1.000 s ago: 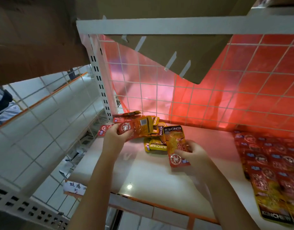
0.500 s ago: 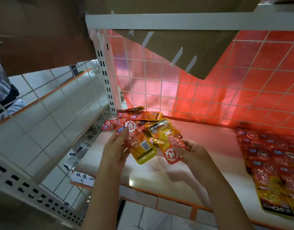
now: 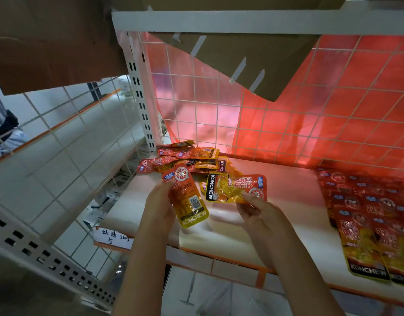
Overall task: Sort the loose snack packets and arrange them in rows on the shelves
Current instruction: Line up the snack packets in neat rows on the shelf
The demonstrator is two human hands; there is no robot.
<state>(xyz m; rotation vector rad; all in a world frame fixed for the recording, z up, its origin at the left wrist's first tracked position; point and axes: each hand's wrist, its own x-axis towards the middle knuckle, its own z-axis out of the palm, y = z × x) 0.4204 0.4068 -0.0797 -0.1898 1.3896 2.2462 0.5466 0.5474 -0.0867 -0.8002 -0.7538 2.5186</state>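
Both hands have lifted clear of the loose pile (image 3: 187,159): the left hand (image 3: 161,207) now pinches one packet (image 3: 187,197) upright, while the right hand (image 3: 256,209) has turned its packet (image 3: 236,188) sideways, pinched above its fingertips (image 3: 246,196).

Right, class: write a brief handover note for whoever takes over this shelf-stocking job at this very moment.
Left hand: holds one packet upright, back side showing.
Right hand: pinches a second packet lying sideways.
Loose pile: at the back left corner of the shelf, unsorted.
Done: rows of packets lie overlapping at the shelf's right end.
Left: place both held packets in a row, then sort the pile.
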